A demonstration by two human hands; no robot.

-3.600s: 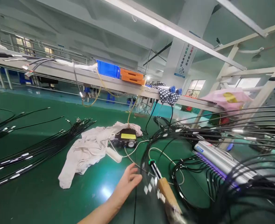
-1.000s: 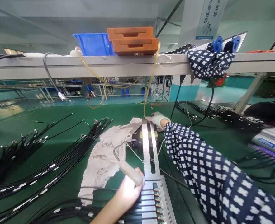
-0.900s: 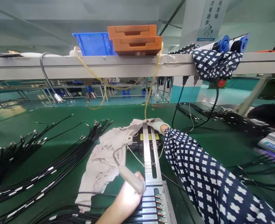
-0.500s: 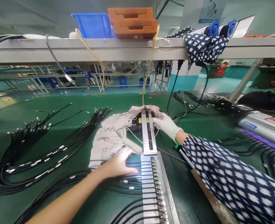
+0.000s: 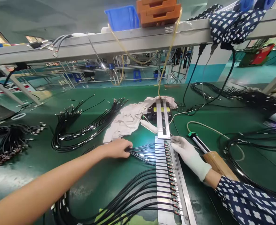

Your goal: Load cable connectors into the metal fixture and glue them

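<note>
My left hand (image 5: pixel 119 148), bare, is closed around a bundle of thin black cables (image 5: pixel 141 152) left of a long metal fixture (image 5: pixel 162 187). The cables lie side by side across the fixture, their stripped ends and small metal connectors (image 5: pixel 173 181) in a row along its right side. My right hand (image 5: pixel 187 154), in a white glove, has thumb and fingers bent together at the fixture's upper right edge. What lies between those fingertips is mostly hidden. Beyond them, a slotted metal bar (image 5: pixel 160 120) continues over a black box (image 5: pixel 152 115) with a yellow label.
A pale cloth (image 5: pixel 121 123) and a white cylinder on a bent wire (image 5: pixel 148 126) lie behind my left hand. Further cable bundles (image 5: pixel 74 137) rest on the green table at left. Right of my glove are a tool with a green tip (image 5: pixel 198 142) and a brown block (image 5: pixel 219 162).
My left hand has gone from open above the cables to closed around a bundle of them. My right hand has come nearer, from the slotted bar to the fixture's edge. The view has shifted left.
</note>
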